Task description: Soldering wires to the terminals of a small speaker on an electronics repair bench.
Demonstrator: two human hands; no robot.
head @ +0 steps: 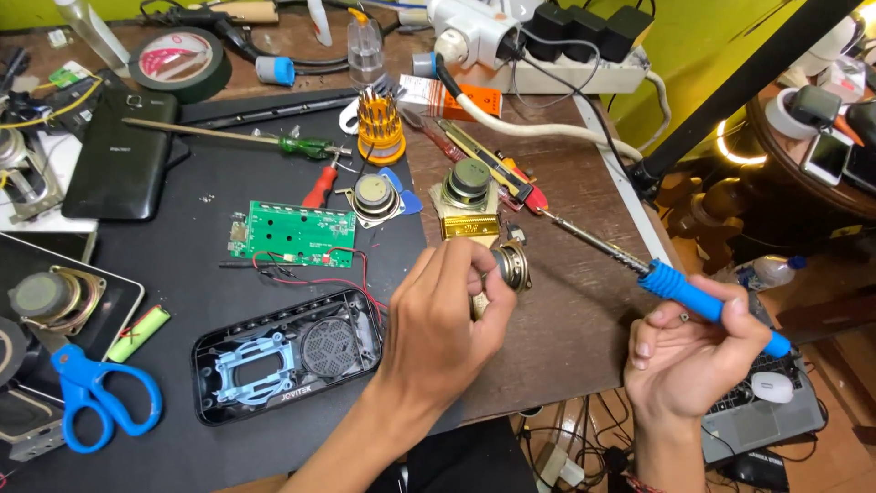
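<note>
- The big black mat [164, 265] covered most of the brown table [566, 329], and it gave a soft, flat place to rest small parts on.
- The open black speaker case [287, 356] lay on the mat near the person, and the green circuit board [290, 234] lay just behind it, with red wires [319, 274] between them. I think it was wise to keep the hot tip away from those thin wires.
- The right hand [689, 351] was wrapped around the blue handle of the soldering iron [630, 260], fingers pressed tight on it. Its metal tip pointed toward the small speaker.
- The left hand [443, 315] pinched the small round speaker [511, 267] between fingers and thumb, just above the table edge of the mat.
- To do this well, I think the left hand needed to hold the speaker very still and keep its fingers off the spot the tip would touch.
</note>
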